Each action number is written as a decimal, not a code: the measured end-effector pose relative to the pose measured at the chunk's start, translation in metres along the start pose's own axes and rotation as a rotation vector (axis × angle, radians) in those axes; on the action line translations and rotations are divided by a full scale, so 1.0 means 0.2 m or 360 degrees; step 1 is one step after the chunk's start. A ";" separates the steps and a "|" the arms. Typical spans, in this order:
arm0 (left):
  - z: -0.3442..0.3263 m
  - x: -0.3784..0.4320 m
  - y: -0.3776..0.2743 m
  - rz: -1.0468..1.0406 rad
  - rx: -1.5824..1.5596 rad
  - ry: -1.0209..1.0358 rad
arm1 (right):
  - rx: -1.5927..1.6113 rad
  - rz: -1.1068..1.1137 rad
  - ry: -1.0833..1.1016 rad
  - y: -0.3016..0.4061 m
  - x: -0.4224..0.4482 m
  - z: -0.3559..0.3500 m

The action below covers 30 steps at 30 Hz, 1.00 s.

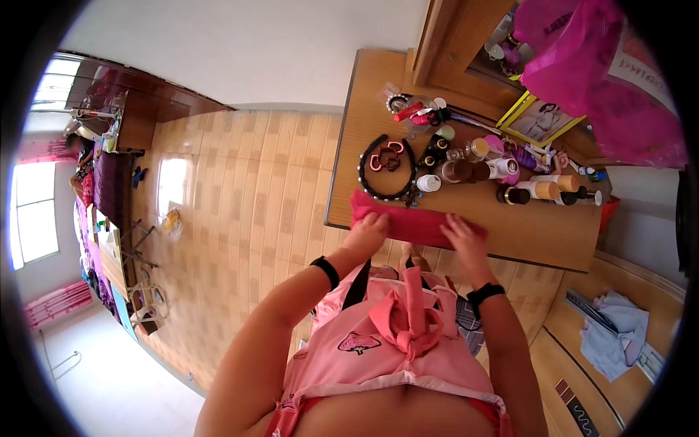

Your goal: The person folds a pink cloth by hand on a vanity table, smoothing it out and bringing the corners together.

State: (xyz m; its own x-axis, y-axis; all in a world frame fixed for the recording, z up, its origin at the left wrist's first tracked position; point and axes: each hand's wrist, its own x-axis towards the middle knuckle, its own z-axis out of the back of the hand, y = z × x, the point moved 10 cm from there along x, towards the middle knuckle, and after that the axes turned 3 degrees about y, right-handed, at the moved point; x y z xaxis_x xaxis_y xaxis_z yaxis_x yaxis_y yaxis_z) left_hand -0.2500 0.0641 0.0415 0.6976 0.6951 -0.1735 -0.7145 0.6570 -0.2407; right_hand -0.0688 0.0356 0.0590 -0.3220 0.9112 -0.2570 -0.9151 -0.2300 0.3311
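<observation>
A folded dark pink cloth point(415, 223) lies along the near edge of the wooden dressing table point(524, 235). My left hand point(372, 232) rests on the cloth's left part, its fingers bent over the near side. At the cloth's right part, my right hand point(461, 235) lies with its fingers spread over the fabric. Whether either hand grips the cloth is hard to tell. Just beyond it are a braided black headband with white beads point(363, 169), a pink hair claw clip point(387, 157) inside its curve, and a small white-capped jar point(428, 183).
Several cosmetic bottles point(546, 190) crowd the table's back, near a yellow-framed picture point(538, 117) and a hanging magenta plastic bag point(595, 82). A light cloth point(614, 333) lies at the lower right. Another person point(82, 164) sits far left, near a folding table point(112, 246).
</observation>
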 end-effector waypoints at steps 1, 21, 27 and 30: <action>-0.01 0.04 -0.06 0.0011 -0.0005 0.0005 | -0.0049 -0.0093 -0.0008 -0.11 -0.02 0.04; 0.23 -0.29 0.38 0.0002 0.0073 -0.0255 | -0.0313 0.0152 -0.0074 0.56 0.29 -0.11; 0.02 -0.18 0.36 0.0186 -0.0271 -0.0064 | -0.0222 -0.0014 -0.0062 0.36 0.18 -0.12; 0.00 -0.12 0.07 -0.0318 0.0121 -0.0014 | -0.0173 -0.0117 -0.0185 0.11 0.03 -0.06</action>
State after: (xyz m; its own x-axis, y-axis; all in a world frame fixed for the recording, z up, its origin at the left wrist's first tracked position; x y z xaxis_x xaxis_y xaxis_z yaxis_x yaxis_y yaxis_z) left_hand -0.2775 0.0561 0.0431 0.8255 0.5513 -0.1211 -0.5643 0.8018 -0.1966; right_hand -0.0949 0.0315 0.0534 -0.2286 0.9588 -0.1684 -0.9581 -0.1909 0.2134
